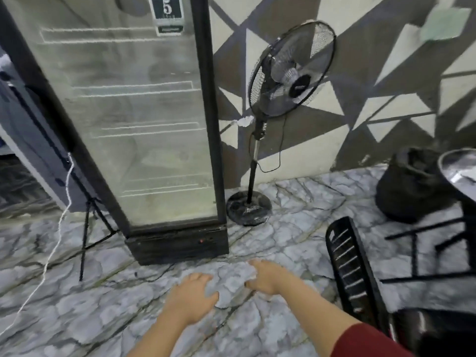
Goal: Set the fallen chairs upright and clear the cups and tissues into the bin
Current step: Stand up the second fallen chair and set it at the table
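Observation:
A black chair lies fallen on the floor at the right, its slatted back [353, 274] nearest me and its legs [425, 253] pointing right. A black bin [409, 189] lined with a dark bag stands by the wall behind it. My left hand [193, 295] hovers over the marble floor with loosely spread fingers and nothing in it. My right hand [268, 275] is beside it, left of the chair back, with its fingers curled down. A pale patch shows at its fingertips; I cannot tell whether it is a tissue or the floor pattern. No cups are in view.
A glass-door fridge [144, 124] stands straight ahead, with a pedestal fan [288, 73] to its right. A tripod [87, 233] and a white cord [55, 243] are at the left. A round metal tabletop [458, 171] juts in at the right edge.

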A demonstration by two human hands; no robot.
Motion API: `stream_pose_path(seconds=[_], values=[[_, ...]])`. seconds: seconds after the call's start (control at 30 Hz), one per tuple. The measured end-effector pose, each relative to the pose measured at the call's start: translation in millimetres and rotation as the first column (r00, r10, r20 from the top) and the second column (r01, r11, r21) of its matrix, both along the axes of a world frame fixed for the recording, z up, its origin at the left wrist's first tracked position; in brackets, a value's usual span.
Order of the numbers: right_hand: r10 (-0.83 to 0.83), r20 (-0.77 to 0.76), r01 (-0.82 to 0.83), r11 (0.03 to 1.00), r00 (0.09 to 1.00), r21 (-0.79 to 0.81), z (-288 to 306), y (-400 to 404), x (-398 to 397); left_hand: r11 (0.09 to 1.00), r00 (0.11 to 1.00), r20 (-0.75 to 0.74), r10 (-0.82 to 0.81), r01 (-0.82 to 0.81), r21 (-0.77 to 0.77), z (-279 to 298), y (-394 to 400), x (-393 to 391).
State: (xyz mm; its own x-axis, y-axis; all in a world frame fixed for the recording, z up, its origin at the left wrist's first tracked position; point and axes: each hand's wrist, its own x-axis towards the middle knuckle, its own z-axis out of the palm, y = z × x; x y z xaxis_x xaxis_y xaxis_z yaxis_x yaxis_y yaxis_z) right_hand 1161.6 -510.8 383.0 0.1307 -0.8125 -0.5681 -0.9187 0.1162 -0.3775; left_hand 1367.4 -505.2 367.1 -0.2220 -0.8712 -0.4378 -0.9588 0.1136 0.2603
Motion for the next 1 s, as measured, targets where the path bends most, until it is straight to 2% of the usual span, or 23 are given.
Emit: stream_pose_path(seconds=[0.17, 0.37, 0.7, 0.9, 1.0], values=[[-0.196, 0.017, 0.196, 0.981, 0.98, 0.014, -6, -17, -29, 0.981, 0.981, -0.001, -0.194, 0.194, -0.029, -10, -54, -30], [-0.384, -0.075, 0.389, 0.917, 0.92, 0.082, -19, -40, -94, 0.915, 0.916, -0.018, -0.401, 0.4, -0.041, -17, -114, -108], [-0.592, -0.104, 0.597, 0.802, 0.799, 0.016, -12, -86, -223, 0.784, 0.784, -0.038, -0.62, 0.618, -0.062, -6, -207, -269], [-0.687, -0.083, 0.69, 0.723, 0.722, 0.031, -14, -89, -277, 0.664, 0.666, 0.011, -0.746, 0.744, -0.067, -8, -235, -342], [-0.72, -0.103, 0.726, 0.688, 0.686, 0.026, -19, -87, -299, 0.604, 0.604, -0.018, -0.797, 0.796, -0.037, -13, -246, -378]])
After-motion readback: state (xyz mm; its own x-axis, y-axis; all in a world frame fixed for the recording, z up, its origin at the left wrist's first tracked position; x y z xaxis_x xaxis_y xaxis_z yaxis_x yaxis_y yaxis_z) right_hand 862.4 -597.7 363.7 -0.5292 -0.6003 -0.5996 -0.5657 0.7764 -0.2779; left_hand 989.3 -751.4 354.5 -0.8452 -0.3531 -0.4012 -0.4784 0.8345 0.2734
